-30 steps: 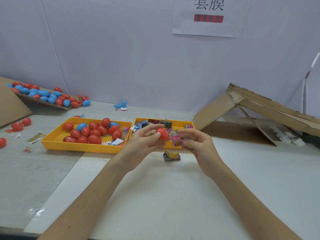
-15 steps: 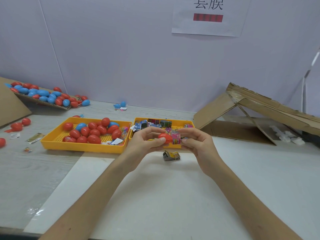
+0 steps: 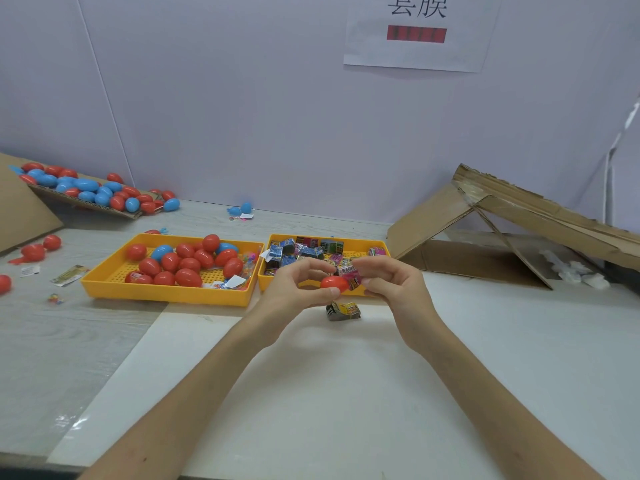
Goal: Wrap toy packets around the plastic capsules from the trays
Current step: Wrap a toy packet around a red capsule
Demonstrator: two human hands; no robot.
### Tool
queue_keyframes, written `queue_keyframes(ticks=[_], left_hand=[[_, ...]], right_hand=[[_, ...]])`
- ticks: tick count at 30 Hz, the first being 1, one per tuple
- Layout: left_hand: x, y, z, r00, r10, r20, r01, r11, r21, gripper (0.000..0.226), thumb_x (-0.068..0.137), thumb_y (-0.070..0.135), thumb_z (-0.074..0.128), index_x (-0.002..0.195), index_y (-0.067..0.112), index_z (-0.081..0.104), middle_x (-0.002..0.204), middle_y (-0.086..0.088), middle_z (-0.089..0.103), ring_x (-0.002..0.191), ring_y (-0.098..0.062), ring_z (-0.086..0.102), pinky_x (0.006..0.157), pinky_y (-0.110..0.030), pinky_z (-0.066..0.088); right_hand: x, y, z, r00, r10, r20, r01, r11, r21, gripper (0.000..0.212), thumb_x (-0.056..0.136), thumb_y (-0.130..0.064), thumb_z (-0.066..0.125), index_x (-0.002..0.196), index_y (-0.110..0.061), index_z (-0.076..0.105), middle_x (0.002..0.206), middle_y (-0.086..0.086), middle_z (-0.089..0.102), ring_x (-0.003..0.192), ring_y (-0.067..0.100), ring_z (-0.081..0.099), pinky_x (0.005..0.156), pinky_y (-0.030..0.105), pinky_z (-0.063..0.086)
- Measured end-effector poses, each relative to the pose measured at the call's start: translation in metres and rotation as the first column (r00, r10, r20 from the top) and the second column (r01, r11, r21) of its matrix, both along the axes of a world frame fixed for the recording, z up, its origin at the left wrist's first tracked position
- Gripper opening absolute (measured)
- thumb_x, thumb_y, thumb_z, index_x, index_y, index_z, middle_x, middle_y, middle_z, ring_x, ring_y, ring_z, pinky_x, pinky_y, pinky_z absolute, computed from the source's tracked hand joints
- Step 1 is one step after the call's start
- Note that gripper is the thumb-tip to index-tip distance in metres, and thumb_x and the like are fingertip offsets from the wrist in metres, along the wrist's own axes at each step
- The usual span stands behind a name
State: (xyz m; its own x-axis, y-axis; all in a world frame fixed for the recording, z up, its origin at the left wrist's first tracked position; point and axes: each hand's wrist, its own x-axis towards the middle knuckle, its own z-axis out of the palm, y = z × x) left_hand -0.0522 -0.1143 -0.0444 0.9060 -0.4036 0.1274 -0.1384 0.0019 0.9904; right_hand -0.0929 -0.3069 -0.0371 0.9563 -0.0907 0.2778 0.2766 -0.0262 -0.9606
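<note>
Risk, slippage: smooth red egg-shaped plastic capsule (image 3: 333, 283) may squirt from your left hand (image 3: 298, 289) if you push hard; thin pink printed toy packet (image 3: 351, 277) may crumple or tear. Position: capsule sits pinched between your left thumb and fingertips, its right end touching the packet, which your right hand (image 3: 394, 285) pinches, just in front of the yellow plastic packet tray (image 3: 363, 242).

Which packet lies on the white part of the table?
The yellow-and-black packet before the packet tray; others are in trays, on grey wood, or in the right hand.
</note>
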Motion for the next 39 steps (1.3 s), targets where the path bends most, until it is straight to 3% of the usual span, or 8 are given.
queue_keyframes(ticks=[6, 12, 16, 20, 23, 31, 39], left_hand=[[0.001, 0.001, 0.001, 1.0, 0.011, 0.012, -0.011, 1.0, 0.025, 0.03, 0.083, 0.009, 0.08, 0.109, 0.021, 0.071, 0.11, -0.004, 0.07, 0.094, -0.02, 0.073, 0.081, -0.031, 0.061], [0.0, 0.001, 0.002, 0.999, 0.003, 0.037, -0.004, 1.0, 0.015, 0.028, 0.083, 0.007, 0.08, 0.104, 0.023, 0.071, 0.108, -0.002, 0.07, 0.08, -0.023, 0.075, 0.071, -0.031, 0.061], [0.0, 0.001, 0.002, 0.999, 0.004, 0.053, -0.003, 1.0, -0.007, 0.023, 0.084, 0.007, 0.079, 0.1, 0.023, 0.073, 0.112, -0.005, 0.07, 0.088, -0.023, 0.074, 0.077, -0.033, 0.061], [0.001, 0.001, 0.0, 0.995, 0.063, 0.081, -0.061, 0.998, -0.024, 0.008, 0.092, 0.015, 0.072, 0.098, 0.019, 0.075, 0.097, 0.007, 0.075, 0.086, -0.021, 0.075, 0.075, -0.03, 0.061], [0.002, 0.001, -0.001, 0.99, 0.099, 0.096, -0.098, 0.995, -0.011, 0.009, 0.093, 0.015, 0.071, 0.101, 0.02, 0.073, 0.093, 0.012, 0.074, 0.082, -0.019, 0.075, 0.071, -0.028, 0.061], [0.0, 0.0, -0.002, 0.984, 0.134, 0.114, -0.138, 0.99, 0.03, 0.018, 0.086, 0.011, 0.078, 0.101, 0.02, 0.071, 0.092, 0.006, 0.074, 0.076, -0.022, 0.076, 0.069, -0.036, 0.064], [0.0, -0.002, -0.002, 0.979, 0.165, 0.117, -0.17, 0.985, 0.034, 0.022, 0.083, 0.005, 0.08, 0.097, 0.02, 0.071, 0.093, 0.004, 0.073, 0.077, -0.018, 0.075, 0.068, -0.034, 0.063]], right_hand=[[0.0, 0.0, 0.0, 1.0, -0.001, -0.004, 0.001, 1.0, 0.001, 0.037, 0.089, 0.015, 0.056, 0.099, -0.015, 0.075, 0.096, -0.002, 0.078, 0.091, 0.011, 0.073, 0.067, 0.018, 0.055], [0.002, -0.001, -0.002, 1.0, -0.017, -0.022, 0.016, 1.0, -0.011, 0.042, 0.089, 0.017, 0.054, 0.096, -0.017, 0.076, 0.102, 0.008, 0.076, 0.103, 0.025, 0.072, 0.075, 0.033, 0.06], [0.001, 0.0, -0.002, 0.999, 0.011, -0.037, -0.012, 1.0, -0.005, 0.042, 0.089, 0.018, 0.054, 0.097, -0.016, 0.076, 0.099, 0.007, 0.077, 0.098, 0.025, 0.073, 0.072, 0.029, 0.06], [0.001, 0.0, -0.001, 0.999, 0.027, -0.04, -0.028, 1.0, -0.008, 0.04, 0.089, 0.017, 0.055, 0.098, -0.016, 0.076, 0.099, 0.005, 0.078, 0.096, 0.021, 0.074, 0.072, 0.026, 0.059], [0.0, 0.001, -0.001, 0.999, 0.035, -0.041, -0.036, 0.999, -0.019, 0.04, 0.09, 0.017, 0.054, 0.099, -0.015, 0.075, 0.098, 0.003, 0.078, 0.092, 0.018, 0.075, 0.069, 0.022, 0.057], [-0.004, 0.005, 0.001, 0.997, 0.076, -0.003, -0.075, 0.991, -0.114, 0.042, 0.09, 0.018, 0.05, 0.099, -0.014, 0.076, 0.096, 0.003, 0.078, 0.082, 0.014, 0.075, 0.067, 0.017, 0.053], [-0.003, 0.01, -0.005, 0.993, 0.018, 0.12, 0.007, 0.979, -0.205, 0.035, 0.087, 0.017, 0.056, 0.093, -0.011, 0.077, 0.09, 0.006, 0.077, 0.082, 0.02, 0.074, 0.072, 0.023, 0.056]])
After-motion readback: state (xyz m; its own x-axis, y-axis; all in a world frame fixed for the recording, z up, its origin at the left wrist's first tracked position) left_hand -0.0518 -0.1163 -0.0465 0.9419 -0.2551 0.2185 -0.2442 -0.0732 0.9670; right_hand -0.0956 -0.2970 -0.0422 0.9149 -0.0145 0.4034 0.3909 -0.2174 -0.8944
